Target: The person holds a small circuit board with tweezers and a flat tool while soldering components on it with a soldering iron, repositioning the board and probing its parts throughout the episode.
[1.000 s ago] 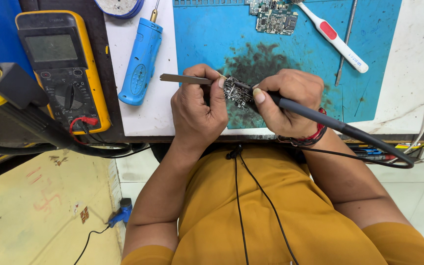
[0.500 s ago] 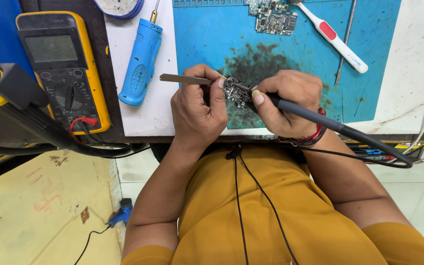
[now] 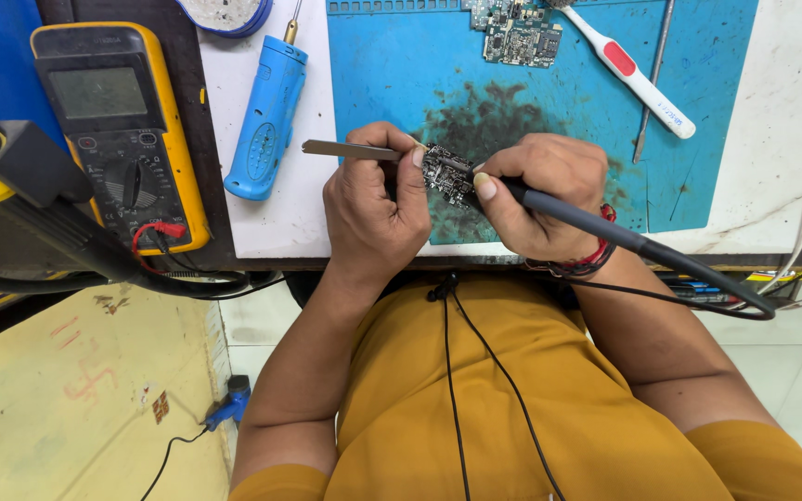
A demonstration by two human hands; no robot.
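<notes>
Small circuit board between left hand (tweezers) and right hand

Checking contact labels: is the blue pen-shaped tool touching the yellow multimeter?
Apart. The head view shows bare white and dark bench between the blue tool and the multimeter.

My shirt is mustard-yellow, short-sleeved, sleeves ending above the elbows; forearms bare. A thin black cord hangs down the chest from a small black clip at the collar, splitting into two strands. My right wrist carries a red-and-dark thread band. Left wrist bare.
</notes>
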